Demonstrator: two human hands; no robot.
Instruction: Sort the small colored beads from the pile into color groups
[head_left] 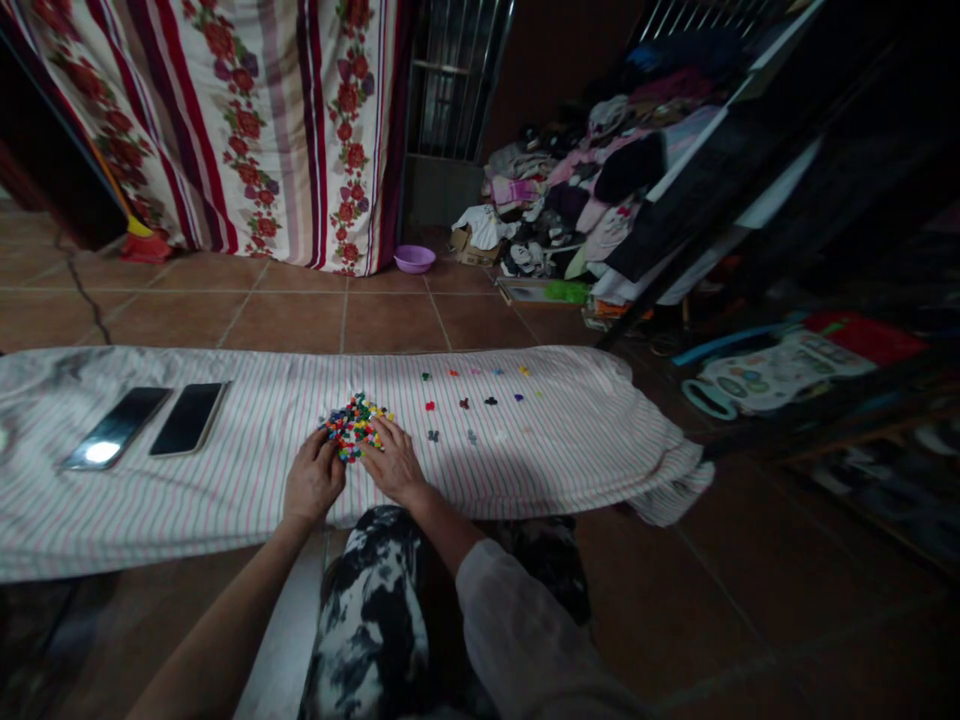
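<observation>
A heap of small, many-coloured plastic pieces (pixel 358 418), like beads, lies on a striped cloth (pixel 247 480). My left hand (pixel 315 478) rests at the heap's near left edge, fingertips against the pieces. From the right, my right hand (pixel 393 462) lies over the near edge of the heap with its fingers stretched out. Neither hand visibly lifts a piece, though some fingertips are hidden. Right of the heap, small groups sorted by colour stand in rows, among them a red group (pixel 430 406), a black group (pixel 490 401) and a grey group (pixel 433 436).
Two phones, a dark one (pixel 124 425) and a pale-edged one (pixel 189 420), lie on the cloth's left side. Beyond the table are a floral curtain (pixel 285 130), a purple basin (pixel 415 259) and a clothes pile (pixel 570 190). My knees are under the near edge.
</observation>
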